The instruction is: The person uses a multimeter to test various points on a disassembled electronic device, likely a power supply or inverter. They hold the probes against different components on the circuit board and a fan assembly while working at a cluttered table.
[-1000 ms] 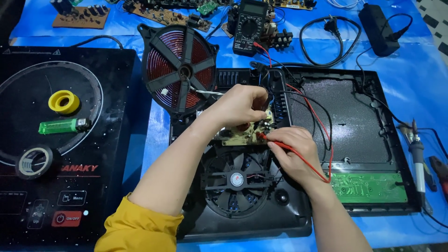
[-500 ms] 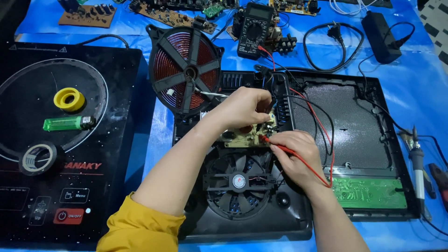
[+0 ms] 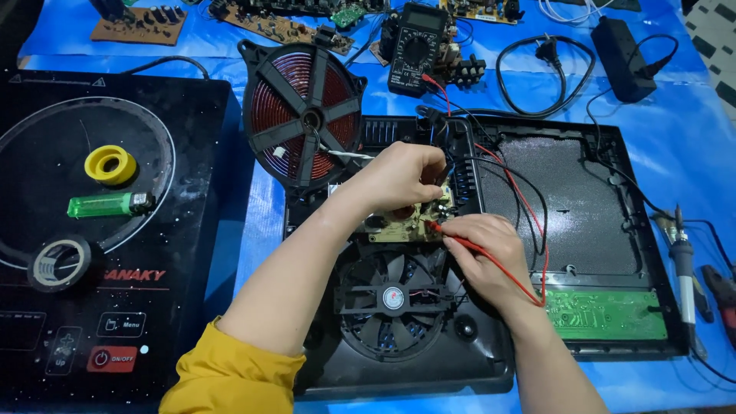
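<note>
The work surface is covered by a blue plastic sheet (image 3: 268, 207). At its centre an opened black cooker housing (image 3: 583, 230) is laid. Left of the housing, a black glass cooktop panel (image 3: 153, 230) is placed. Behind it, a multimeter (image 3: 414, 50), bare circuit boards (image 3: 138, 24) and a black power adapter (image 3: 622, 46) are found. Right of it, a soldering iron (image 3: 685, 268) is laid.

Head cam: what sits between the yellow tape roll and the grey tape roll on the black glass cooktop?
In the head view, a green lighter lies between the yellow tape roll and the grey tape roll on the black glass cooktop, apart from both.
</note>
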